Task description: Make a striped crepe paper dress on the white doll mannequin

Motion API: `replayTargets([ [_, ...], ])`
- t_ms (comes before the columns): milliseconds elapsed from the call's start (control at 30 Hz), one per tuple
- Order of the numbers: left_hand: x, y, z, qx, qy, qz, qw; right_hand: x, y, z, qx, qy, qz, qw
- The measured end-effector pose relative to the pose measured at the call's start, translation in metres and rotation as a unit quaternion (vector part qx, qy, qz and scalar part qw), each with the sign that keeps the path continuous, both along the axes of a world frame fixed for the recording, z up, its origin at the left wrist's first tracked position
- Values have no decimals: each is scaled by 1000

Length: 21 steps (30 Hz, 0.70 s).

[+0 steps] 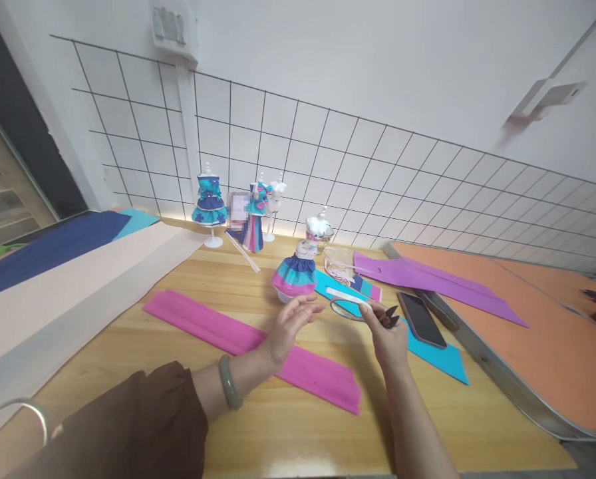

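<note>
My right hand [390,336] is closed around a thin white ring [348,311] that looks like a roll of tape. The dark pointed blades of small snips [390,318] stick out from the same hand. My left hand [293,326], fingers stretched out, hovers just left of the ring, with no object visible in it. Below it lies a folded pink fabric strip [193,318] on the wooden table. Just beyond my hands stands a small dress form [308,249] wearing a tiered navy, turquoise and pink skirt [295,275]. A turquoise strip [440,356] runs behind my right hand.
A phone [422,319] lies right of my hand, near a purple fabric piece [428,279] and a metal-edged orange surface [542,339]. Several dressed mini forms [209,199] stand at the back by a wire grid [298,140]. Pale fabric [93,286] covers the left side.
</note>
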State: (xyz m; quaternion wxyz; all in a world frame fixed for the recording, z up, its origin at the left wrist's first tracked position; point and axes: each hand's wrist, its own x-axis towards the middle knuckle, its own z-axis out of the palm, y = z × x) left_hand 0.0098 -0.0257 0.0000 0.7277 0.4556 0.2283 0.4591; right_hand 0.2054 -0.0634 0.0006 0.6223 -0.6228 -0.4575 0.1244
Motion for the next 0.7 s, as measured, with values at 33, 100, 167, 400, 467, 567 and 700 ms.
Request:
replayTargets([
  [33,0,0,0,5,20,13,1000,1,0,0,2,-4,-1,1000],
  [100,0,-2,2,23,54,40,997,0,-1,1,7,-31,6,999],
  [167,0,-3,3,60,72,69,993,-1,-2,1,23,-83,25,996],
  [400,3,-1,1,119,133,119,977,-8,-4,2,53,-188,119,973],
  [467,3,1,0,111,134,109,979,-9,-5,2,54,-183,124,974],
  [567,4,2,0,74,109,90,987,-8,-5,1,56,-160,119,978],
  [700,5,3,2,23,85,60,994,-5,-4,-1,52,-118,122,984],
])
